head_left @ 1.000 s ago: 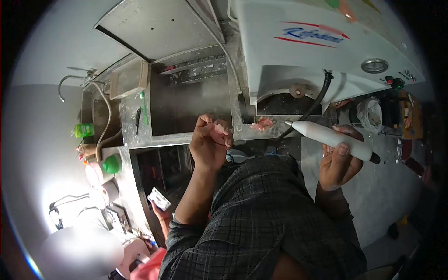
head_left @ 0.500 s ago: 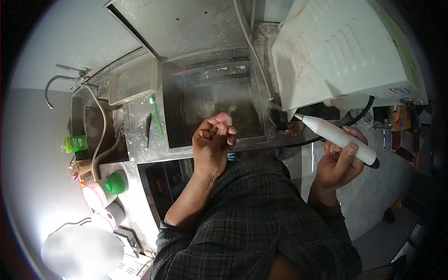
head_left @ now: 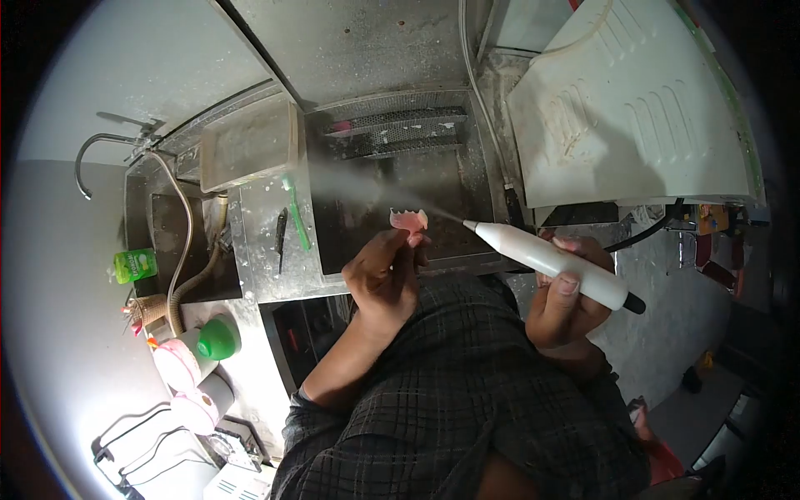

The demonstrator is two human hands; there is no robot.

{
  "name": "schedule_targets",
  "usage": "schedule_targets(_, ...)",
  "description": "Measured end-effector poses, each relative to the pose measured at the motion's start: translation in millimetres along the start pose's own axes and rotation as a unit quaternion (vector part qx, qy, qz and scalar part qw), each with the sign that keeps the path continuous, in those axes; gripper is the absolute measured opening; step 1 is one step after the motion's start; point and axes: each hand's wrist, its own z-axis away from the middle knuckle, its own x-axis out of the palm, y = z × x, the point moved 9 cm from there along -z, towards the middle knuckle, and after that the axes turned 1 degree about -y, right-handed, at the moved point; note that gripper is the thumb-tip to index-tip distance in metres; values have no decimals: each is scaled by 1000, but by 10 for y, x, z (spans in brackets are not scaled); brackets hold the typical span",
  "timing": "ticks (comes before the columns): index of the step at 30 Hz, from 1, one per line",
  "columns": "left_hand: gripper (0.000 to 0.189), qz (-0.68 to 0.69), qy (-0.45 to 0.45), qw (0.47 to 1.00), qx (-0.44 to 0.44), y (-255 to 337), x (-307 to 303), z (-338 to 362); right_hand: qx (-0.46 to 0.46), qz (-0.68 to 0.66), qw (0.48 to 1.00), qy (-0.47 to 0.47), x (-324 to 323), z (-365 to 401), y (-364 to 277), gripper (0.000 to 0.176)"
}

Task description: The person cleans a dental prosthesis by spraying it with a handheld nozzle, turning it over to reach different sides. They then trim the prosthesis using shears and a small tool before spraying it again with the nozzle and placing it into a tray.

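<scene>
My left hand pinches a small pink piece with a pale, scalloped edge, like a denture, over the front of a dusty metal basin. In my right hand is a white pen-shaped nozzle tool with a metal tip and a black rear end. The tip points left, close to the pink piece but apart from it. A whitish jet of spray runs from the tip up and left across the basin.
Left of the basin lie a green toothbrush and a dark thin tool. Beyond are a plastic tray, a sink with a curved faucet, a green bowl and pink-lidded containers. A white machine housing stands at right.
The nozzle tool has moved left and slightly down, closer to my left hand. The pink piece now shows more clearly above my fingers, and the spray is more visible. The view has shifted.
</scene>
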Motion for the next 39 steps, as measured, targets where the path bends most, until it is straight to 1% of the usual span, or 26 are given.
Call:
schedule_targets(1,9,0,1,1000,0,-20,-3,-5,-20,2,1000,0,44,-27,-34,32)
schedule_targets(2,12,-32,1,999,32,7,-2,3,-38,4,999,-1,72,-47,-60,30)
schedule_targets(3,15,-63,1,996,64,47,2,8,-63,4,998,-25,119,-53,-75,28)
schedule_targets(4,15,-63,1,996,64,38,4,-15,-63,5,998,-25,136,-58,-83,28)
schedule_targets(6,19,-168,-10,972,165,206,74,-35,-11,-7,1000,-19,169,-85,-20,27)
schedule_targets(7,19,-168,-9,972,164,235,80,-52,-11,-6,1000,-20,178,-108,-17,27)
schedule_targets(9,20,-222,-25,957,184,330,149,-59,-75,9,996,-57,254,-137,-119,27)
schedule_targets(13,20,-211,-21,958,195,329,184,-64,-58,21,997,-53,245,-169,-77,27)
schedule_targets(15,19,-227,1,950,215,334,172,-34,-106,5,993,-45,253,-149,-134,27)
schedule_targets(16,19,-228,1,950,215,352,174,-30,-107,4,993,-45,232,-147,-141,27)
schedule_targets(18,17,-229,2,953,197,367,165,-34,-57,14,997,-42,174,-156,-70,26)
schedule_targets(19,17,-231,1,953,198,363,168,-17,-56,13,997,-41,171,-143,-48,26)
schedule_targets(21,18,-204,9,963,176,312,146,7,-134,20,990,-27,151,-85,-122,24)
schedule_targets(22,18,-204,8,963,177,325,152,14,-134,20,991,-25,147,-82,-124,24)
schedule_targets(24,20,-241,9,949,205,400,173,41,-107,-10,994,3,111,-84,-97,24)
schedule_targets(25,20,-241,8,949,205,407,181,58,-106,-10,994,5,107,-68,-121,24)
schedule_targets(27,19,-269,-13,935,230,453,248,112,-88,-44,995,-31,153,-37,-149,23)
schedule_targets(28,19,-268,-14,935,231,478,261,115,-88,-44,995,-31,141,-34,-146,23)
schedule_targets(30,17,-309,-39,910,274,582,359,143,-102,-14,995,-16,119,-51,-146,23)
schedule_targets(31,17,-309,-39,910,274,585,357,145,-102,-14,995,-16,124,-55,-134,23)
schedule_targets(33,16,-331,-66,893,298,600,413,179,-149,-29,988,2,102,-20,-183,23)
schedule_targets(34,16,-330,-67,893,299,605,420,183,-172,-36,984,12,76,4,-219,23)
schedule_targets(35,15,-330,-65,893,299,614,427,184,-172,-34,984,13,49,19,-237,23)
schedule_targets(37,15,-328,-62,893,301,602,427,192,-43,-57,997,11,11,-6,-56,21)
schedule_targets(38,15,-282,-49,919,270,535,357,173,-43,-56,997,13,-9,-5,-51,21)
schedule_targets(39,16,-234,-37,942,237,477,292,154,-56,-28,998,12,-33,1,-67,21)
